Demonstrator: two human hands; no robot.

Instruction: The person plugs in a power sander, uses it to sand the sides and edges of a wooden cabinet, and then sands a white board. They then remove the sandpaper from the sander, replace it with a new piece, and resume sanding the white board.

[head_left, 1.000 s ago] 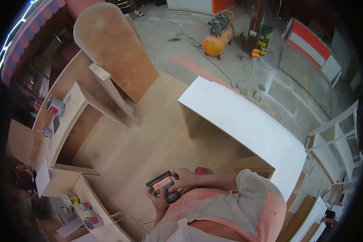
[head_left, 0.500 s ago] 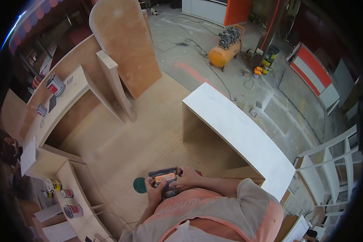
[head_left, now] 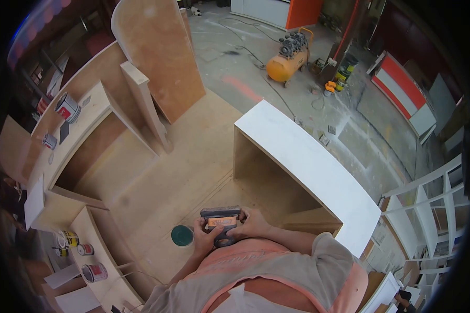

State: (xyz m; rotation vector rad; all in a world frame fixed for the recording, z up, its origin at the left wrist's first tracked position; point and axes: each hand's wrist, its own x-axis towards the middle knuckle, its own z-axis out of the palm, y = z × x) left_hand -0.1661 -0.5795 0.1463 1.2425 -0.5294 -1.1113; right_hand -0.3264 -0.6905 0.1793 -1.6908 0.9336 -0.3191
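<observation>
A dark device with an orange label [head_left: 222, 221] is held close to my chest. My left hand [head_left: 206, 237] grips its left side, and my right hand [head_left: 251, 224] is wrapped round its right side. Just left of my left hand, a round green lid or container [head_left: 182, 235] rests on the plywood surface [head_left: 162, 193]. What the device is I cannot make out.
A white-topped curved cabinet [head_left: 308, 167] stands to the right. On the left, a curved wooden counter [head_left: 83, 135] bears cans [head_left: 68, 108]. An orange air compressor [head_left: 284, 65] with cables stands on the floor ahead. A tall rounded panel [head_left: 159, 57] rises at the upper left.
Both hands have shifted slightly right and up with the device, which now sits more level. The surroundings have shifted a little in view.
</observation>
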